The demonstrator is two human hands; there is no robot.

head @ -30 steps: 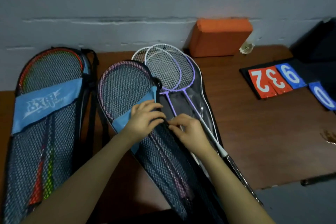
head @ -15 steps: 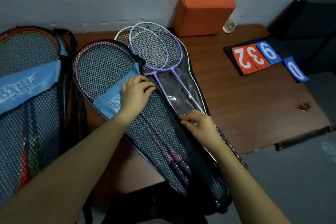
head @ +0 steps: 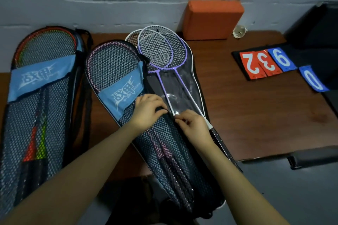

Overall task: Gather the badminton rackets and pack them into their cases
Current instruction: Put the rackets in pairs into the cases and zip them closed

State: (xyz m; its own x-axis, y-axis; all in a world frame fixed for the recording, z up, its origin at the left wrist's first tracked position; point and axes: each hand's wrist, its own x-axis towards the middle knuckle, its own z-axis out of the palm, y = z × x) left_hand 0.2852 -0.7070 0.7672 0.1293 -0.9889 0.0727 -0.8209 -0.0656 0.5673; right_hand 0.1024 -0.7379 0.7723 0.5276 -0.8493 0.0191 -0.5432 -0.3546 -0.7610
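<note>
Fingers of my left hand (head: pixel 146 110) press the mesh case (head: pixel 164 151) flat, so my right hand (head: pixel 193 124) beside it can pinch its zipper edge.

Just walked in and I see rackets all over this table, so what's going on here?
A person is packing badminton rackets into cases on a wooden table. The left hand rests on the middle mesh case, which holds pink rackets, while the right hand pinches at its edge, probably the zipper. The far-left case already holds a red and a green racket. Two purple-and-white rackets lie uncovered on a clear case, apparently not yet closed in.
</note>
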